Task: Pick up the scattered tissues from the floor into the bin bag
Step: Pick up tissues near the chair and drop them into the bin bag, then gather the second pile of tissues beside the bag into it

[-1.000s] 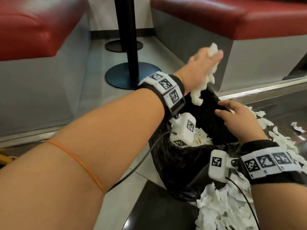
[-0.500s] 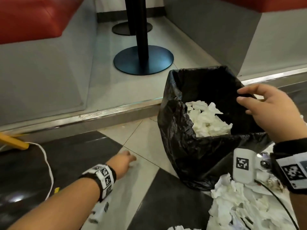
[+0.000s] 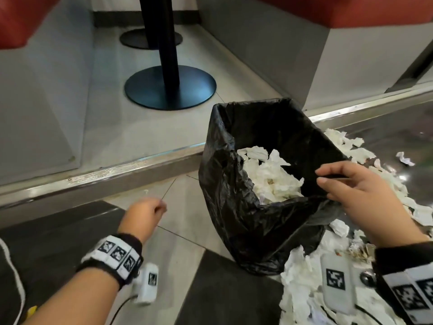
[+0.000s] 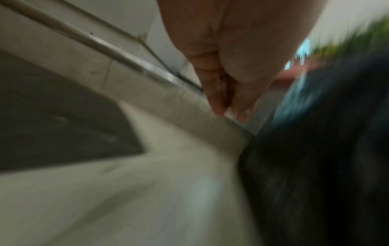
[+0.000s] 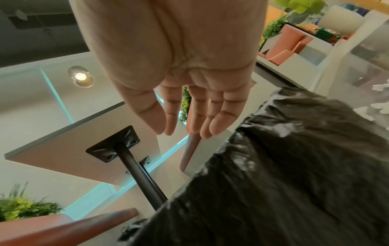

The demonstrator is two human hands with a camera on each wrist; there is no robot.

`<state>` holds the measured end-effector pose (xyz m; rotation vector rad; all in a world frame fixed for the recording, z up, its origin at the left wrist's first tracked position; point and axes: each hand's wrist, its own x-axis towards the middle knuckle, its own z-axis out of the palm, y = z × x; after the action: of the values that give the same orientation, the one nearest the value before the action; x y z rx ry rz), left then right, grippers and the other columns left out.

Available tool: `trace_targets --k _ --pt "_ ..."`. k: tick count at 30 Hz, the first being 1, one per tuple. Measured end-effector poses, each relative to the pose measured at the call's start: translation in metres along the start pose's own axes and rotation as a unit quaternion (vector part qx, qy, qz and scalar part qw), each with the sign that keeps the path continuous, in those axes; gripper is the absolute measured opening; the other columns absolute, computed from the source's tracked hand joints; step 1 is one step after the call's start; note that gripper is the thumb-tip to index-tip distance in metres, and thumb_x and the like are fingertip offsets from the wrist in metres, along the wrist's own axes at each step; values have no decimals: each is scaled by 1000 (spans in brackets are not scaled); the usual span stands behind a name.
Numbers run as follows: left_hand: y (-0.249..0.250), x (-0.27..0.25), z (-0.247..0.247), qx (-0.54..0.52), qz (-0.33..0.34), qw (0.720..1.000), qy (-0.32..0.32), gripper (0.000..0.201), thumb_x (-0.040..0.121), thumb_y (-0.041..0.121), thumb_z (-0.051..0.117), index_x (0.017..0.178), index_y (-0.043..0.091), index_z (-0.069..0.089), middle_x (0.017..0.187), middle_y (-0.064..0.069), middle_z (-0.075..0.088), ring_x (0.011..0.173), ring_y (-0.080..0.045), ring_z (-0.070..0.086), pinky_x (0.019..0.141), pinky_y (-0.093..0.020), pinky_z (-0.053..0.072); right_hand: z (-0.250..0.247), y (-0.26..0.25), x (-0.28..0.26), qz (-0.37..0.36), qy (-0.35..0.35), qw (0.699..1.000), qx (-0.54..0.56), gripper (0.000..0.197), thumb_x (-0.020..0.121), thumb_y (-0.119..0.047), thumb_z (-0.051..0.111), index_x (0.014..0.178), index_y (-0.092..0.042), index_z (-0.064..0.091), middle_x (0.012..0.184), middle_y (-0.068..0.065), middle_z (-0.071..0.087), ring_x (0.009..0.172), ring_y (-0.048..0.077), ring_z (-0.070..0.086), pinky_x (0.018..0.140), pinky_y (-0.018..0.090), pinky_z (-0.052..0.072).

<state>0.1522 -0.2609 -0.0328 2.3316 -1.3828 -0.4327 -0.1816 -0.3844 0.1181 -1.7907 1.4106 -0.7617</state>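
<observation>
My left hand is down low over the floor, left of the black bin bag, and there's no tissue near it that I can see; the tiles on that side look bare. The scattered tissues lie the other way: a big white heap on the floor to the right of the bag & at its near corner, running back along the right side toward the metal step. So the pile is right under my right wrist, well apart from my left, w/ the bag standing between. I'd judge the right hand is the nearer one for the next grab, or the left has to cross in front of the bag. Left hand: fingers loosely curled, holding nothing; the left wrist view is blurred but shows fingertips close together, pointing down at the step edge, nothing pinched. Right hand: at the bag's near-right rim, thumb & forefinger seem to nip the plastic edge to keep the mouth open, though the right wrist view shows the fingers mostly straight & relaxed, so the grip's light at best. Bag already has a wad of tissues inside, approx a third up.
</observation>
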Motion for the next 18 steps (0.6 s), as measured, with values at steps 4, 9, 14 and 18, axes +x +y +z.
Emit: trace_targets --k 4,9,14,18 --pt "121 46 -94 -70 171 962 199 15 83 24 68 90 13 75 88 -4 74 81 -16 63 75 -23 41 1 13 -5 28 -3 1000 10 11 86 -16 63 83 -26 68 74 5 68 64 14 59 69 39 49" --pt "230 84 -101 115 285 951 -13 34 93 36 49 95 11 72 98 -9 72 91 -24 63 80 -33 46 -2 14 -8 3 20 1000 5 12 86 -16 63 81 -26 68 79 -6 68 62 2 57 64 25 43" --pt "225 75 -77 122 297 945 -68 32 94 36 49 97 13 72 94 3 71 82 -15 61 70 -28 43 -14 11 -6 -27 -32 999 31 14 84 -12 65 79 -25 70 66 -4 67 56 2 55 62 23 47" --pt "210 44 -71 80 273 958 -27 21 91 31 54 97 19 70 88 11 62 78 -6 50 65 -20 34 -20 6 -2 -23 -244 969 19 9 84 -14 66 80 -20 71 53 3 63 47 9 53 47 19 46"
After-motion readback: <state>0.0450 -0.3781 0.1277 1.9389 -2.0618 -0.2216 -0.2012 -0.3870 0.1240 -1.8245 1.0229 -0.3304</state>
